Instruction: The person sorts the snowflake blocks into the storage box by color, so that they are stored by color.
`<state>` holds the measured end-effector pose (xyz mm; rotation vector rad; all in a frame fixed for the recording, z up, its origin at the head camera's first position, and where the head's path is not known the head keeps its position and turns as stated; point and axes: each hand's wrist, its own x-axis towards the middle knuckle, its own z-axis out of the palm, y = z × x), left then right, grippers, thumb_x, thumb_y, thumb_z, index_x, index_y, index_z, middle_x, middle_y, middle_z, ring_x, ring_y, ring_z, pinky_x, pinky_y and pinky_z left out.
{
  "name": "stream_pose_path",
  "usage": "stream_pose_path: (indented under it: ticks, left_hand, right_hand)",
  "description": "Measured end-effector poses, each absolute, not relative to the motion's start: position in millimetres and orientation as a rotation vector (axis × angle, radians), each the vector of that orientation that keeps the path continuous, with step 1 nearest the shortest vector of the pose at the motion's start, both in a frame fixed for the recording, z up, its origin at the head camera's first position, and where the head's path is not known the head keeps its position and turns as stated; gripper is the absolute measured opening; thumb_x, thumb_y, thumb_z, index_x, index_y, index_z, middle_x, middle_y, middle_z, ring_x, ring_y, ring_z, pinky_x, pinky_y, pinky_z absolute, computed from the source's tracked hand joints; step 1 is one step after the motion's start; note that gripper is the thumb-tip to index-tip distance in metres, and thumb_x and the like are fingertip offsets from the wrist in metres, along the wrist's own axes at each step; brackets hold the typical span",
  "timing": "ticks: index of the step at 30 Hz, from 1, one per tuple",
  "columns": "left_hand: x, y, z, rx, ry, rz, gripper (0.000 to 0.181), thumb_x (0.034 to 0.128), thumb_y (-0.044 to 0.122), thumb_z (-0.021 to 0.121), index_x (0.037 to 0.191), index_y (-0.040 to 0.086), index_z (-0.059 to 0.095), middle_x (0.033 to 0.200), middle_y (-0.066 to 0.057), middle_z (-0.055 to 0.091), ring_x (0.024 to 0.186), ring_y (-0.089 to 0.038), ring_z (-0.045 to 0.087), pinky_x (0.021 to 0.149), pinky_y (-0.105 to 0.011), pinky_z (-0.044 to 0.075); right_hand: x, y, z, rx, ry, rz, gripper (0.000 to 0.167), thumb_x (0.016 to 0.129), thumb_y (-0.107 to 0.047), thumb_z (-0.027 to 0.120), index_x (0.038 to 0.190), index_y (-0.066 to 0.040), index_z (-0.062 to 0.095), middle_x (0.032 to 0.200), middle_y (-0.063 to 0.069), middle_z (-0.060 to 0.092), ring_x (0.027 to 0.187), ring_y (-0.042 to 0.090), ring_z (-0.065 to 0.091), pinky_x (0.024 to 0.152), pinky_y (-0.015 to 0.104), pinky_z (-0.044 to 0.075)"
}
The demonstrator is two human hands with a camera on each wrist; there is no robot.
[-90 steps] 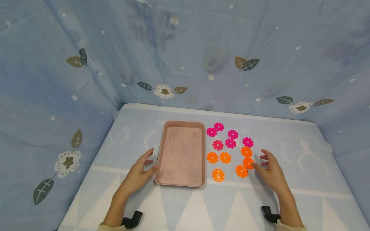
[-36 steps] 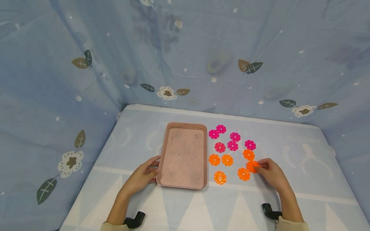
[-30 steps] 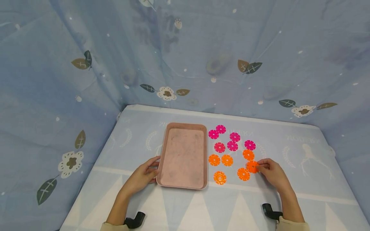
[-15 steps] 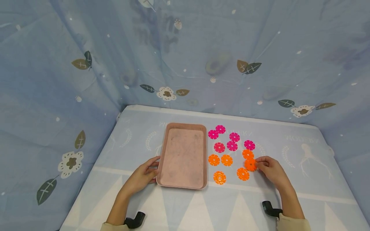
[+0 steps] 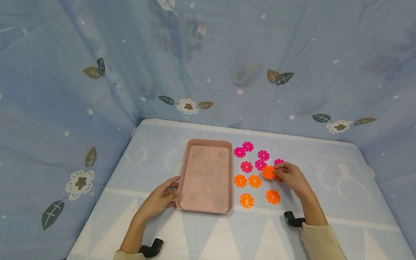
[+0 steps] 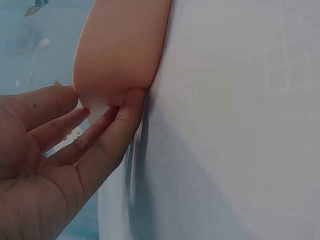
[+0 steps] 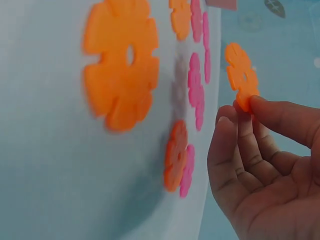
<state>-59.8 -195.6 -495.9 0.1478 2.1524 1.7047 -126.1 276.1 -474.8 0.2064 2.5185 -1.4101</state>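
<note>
Orange notched disc [image 5: 268,172], pinched at its edge between thumb and fingertips of right hand [image 5: 291,177]; right wrist view shows it clear of the bench [image 5: 208,234], hard to judge from the head. Near that hand, second orange disc [image 7: 175,156], mostly covered in head view, whole in right wrist view. Four more orange ones toward pink tray [image 5: 208,177], magenta discs [image 5: 263,155] farther back. Left hand [image 5: 157,198] holds tray's left edge; left wrist view alone shows fingertips [image 6: 134,96] against its outside
</note>
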Motion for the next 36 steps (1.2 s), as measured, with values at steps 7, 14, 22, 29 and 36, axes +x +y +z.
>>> stream_pose_path:
  ticks: [7,14,22,29,36]
  left_hand:
    - [-59.6,-195.3,-496.0,0.137,2.154,1.709,0.057,0.1018,0.003,0.056,0.155,0.009,0.036,0.144,-0.025,0.045,0.124,-0.040,0.054,0.083,-0.036,0.058]
    - [-59.9,-195.4,-497.2,0.136,2.140,1.719,0.057,0.1017,0.002,0.056,0.155,0.009,0.036,0.143,-0.025,0.045,0.123,-0.040,0.055,0.083,-0.037,0.058]
    - [-61.0,-196.2,-496.8,0.152,2.112,1.747,0.056,0.1022,0.001,0.054,0.155,0.006,0.034,0.143,-0.026,0.045,0.123,-0.040,0.055,0.083,-0.038,0.058]
    - [-61.1,-197.1,-498.4,0.163,2.088,1.770,0.057,0.1022,0.001,0.054,0.155,0.006,0.034,0.143,-0.026,0.044,0.122,-0.039,0.055,0.084,-0.038,0.058]
    - [-60.4,-197.4,-496.9,0.171,2.066,1.779,0.057,0.1026,0.001,0.054,0.155,0.004,0.032,0.144,-0.029,0.042,0.123,-0.041,0.054,0.085,-0.039,0.057]
  right_hand:
    - [-152.5,255.4,-465.5,0.133,2.479,-1.452,0.028,0.103,-0.018,0.058,0.119,0.006,0.057,0.104,0.017,0.064,0.094,0.034,0.062,0.083,0.033,0.056]
    - [-175.5,226.4,-452.3,0.012,2.404,-1.539,0.031,0.104,-0.019,0.057,0.121,0.007,0.056,0.107,0.020,0.064,0.100,0.040,0.062,0.093,0.043,0.054]
    - [-200.3,181.9,-435.7,-0.103,2.341,-1.623,0.029,0.103,-0.016,0.058,0.120,0.007,0.057,0.107,0.022,0.064,0.099,0.042,0.062,0.089,0.042,0.056]
    - [-219.7,132.4,-434.5,-0.084,2.178,-1.798,0.025,0.101,-0.009,0.059,0.119,0.008,0.058,0.107,0.022,0.064,0.106,0.050,0.059,0.096,0.055,0.049]
    - [-228.1,83.2,-448.9,0.051,2.052,-1.936,0.022,0.099,-0.004,0.061,0.118,0.008,0.060,0.106,0.022,0.066,0.102,0.047,0.063,0.095,0.057,0.049]
